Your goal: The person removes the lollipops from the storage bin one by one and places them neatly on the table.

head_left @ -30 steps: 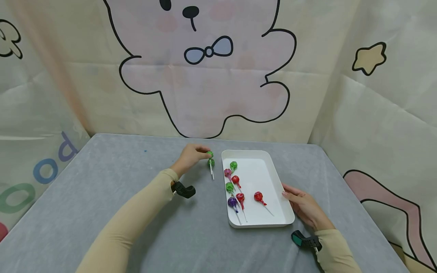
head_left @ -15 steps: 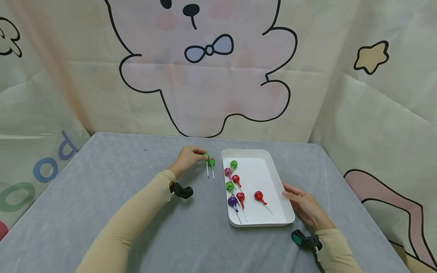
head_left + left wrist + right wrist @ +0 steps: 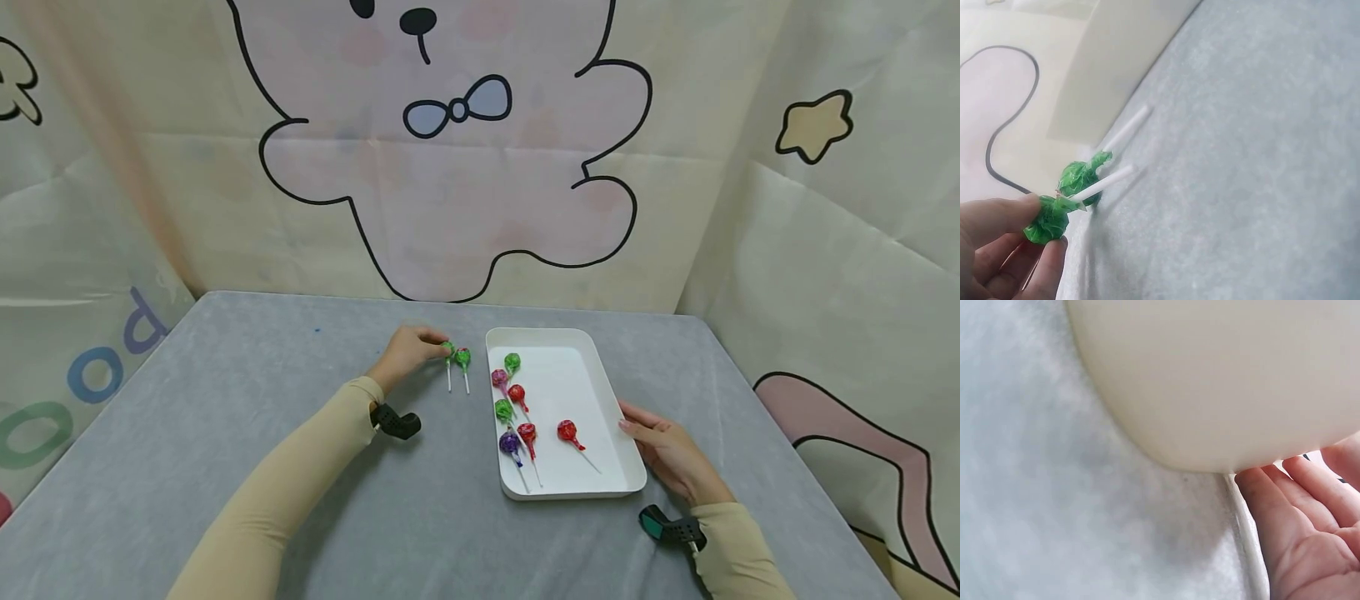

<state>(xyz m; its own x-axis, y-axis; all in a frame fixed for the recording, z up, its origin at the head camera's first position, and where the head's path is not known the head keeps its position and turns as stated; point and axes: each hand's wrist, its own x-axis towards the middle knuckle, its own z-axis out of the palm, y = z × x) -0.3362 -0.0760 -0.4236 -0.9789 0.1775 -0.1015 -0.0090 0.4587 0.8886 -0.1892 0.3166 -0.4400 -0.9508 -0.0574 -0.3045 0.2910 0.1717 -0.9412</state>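
Observation:
My left hand [image 3: 405, 354] pinches a green-wrapped lollipop [image 3: 1046, 220] by its candy head between thumb and fingers, its white stick pointing away from the hand in the left wrist view. Right beside it on the cloth lies a second green lollipop [image 3: 1075, 178]; both sticks run toward me in the head view. The white tray [image 3: 577, 367] is to their right. My right hand [image 3: 671, 458] holds the tray's right edge, thumb at the rim and fingers [image 3: 1266, 500] against the outer wall.
Along the tray's left side lie several lollipops: green [image 3: 512, 362], magenta [image 3: 499, 378], red [image 3: 527, 432] and purple [image 3: 510, 442]. Another red lollipop [image 3: 567, 431] lies nearer the tray's middle. A grey cloth [image 3: 375, 508] covers the table, with a printed curtain [image 3: 480, 208] behind.
My left hand has moved left and slightly toward me with its green lollipop, which now sits beside the other green one instead of overlapping it. The right hand and tray stay put.

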